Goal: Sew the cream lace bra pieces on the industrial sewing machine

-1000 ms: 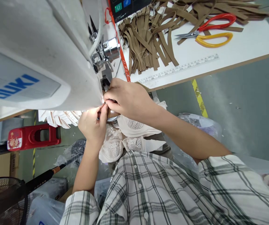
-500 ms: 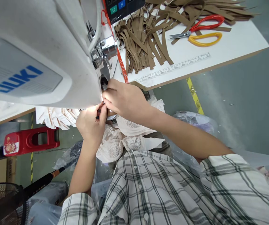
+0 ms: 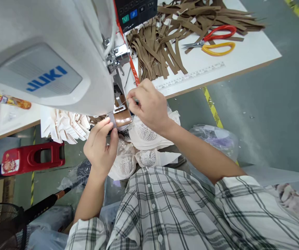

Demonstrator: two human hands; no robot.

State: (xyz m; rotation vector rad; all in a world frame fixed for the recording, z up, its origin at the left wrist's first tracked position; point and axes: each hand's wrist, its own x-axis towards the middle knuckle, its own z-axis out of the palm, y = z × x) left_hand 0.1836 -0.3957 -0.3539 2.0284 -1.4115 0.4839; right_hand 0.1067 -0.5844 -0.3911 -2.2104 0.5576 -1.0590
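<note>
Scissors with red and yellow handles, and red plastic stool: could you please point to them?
Scissors with red and yellow handles [image 3: 205, 48]: head view, on the yellow handle near the blades.
Red plastic stool [image 3: 28, 157]: head view, on its solid body.

Right of the sewing machine's head [image 3: 60, 55], the right hand [image 3: 149, 106] pinches, wrist bent and forearm slanting inward. The left hand [image 3: 101, 142], below the head, points upward with curled fingers and thumb nearly meeting.

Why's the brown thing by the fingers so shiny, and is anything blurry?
Head view: light glares off the smooth brown plate, probably from a lamp above; head view again: the ruler looks too soft to read, while the scissors look sharper.
</note>
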